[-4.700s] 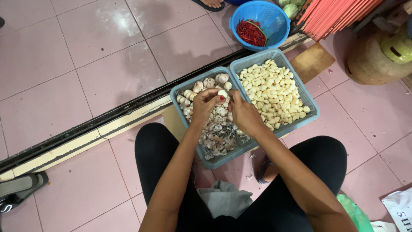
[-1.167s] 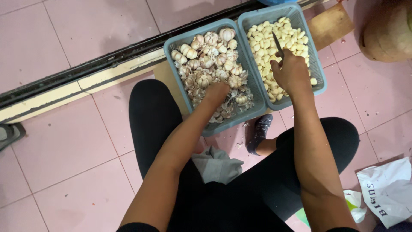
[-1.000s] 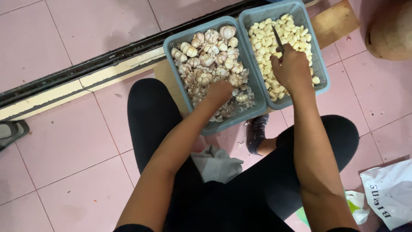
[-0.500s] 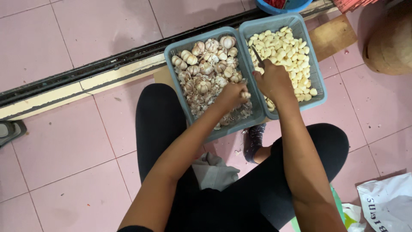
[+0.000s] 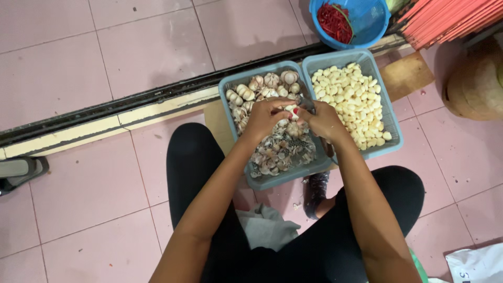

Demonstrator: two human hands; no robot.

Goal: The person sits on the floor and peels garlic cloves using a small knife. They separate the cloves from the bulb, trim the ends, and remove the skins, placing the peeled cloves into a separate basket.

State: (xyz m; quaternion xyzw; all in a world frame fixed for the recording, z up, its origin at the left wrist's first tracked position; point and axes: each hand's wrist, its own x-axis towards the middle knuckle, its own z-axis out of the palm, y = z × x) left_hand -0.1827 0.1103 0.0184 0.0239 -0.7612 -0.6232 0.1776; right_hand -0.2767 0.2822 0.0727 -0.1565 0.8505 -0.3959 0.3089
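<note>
Both my hands meet over the left blue-grey basket (image 5: 233,83), which holds unpeeled garlic bulbs (image 5: 271,80) and loose skins (image 5: 277,157). My left hand (image 5: 267,118) pinches a garlic clove (image 5: 290,109) at its fingertips. My right hand (image 5: 326,121) grips a small knife (image 5: 307,104), whose dark blade touches the clove. The right basket (image 5: 392,116), pressed against the first, is filled with peeled pale-yellow cloves (image 5: 348,102). I sit on the floor with my legs in black on either side of the baskets.
A blue bowl (image 5: 373,25) of red chillies (image 5: 335,23) stands beyond the baskets, with orange sticks (image 5: 445,21) beside it. A wooden board (image 5: 406,76) and a round tan object (image 5: 479,84) lie to the right. A dark floor track (image 5: 105,107) crosses the pink tiles; a grey cloth (image 5: 267,228) is in my lap.
My right hand has come back with the knife from the basket of peeled cloves to the left basket. My left hand has lifted a clove, and both hands now meet over the skins.
</note>
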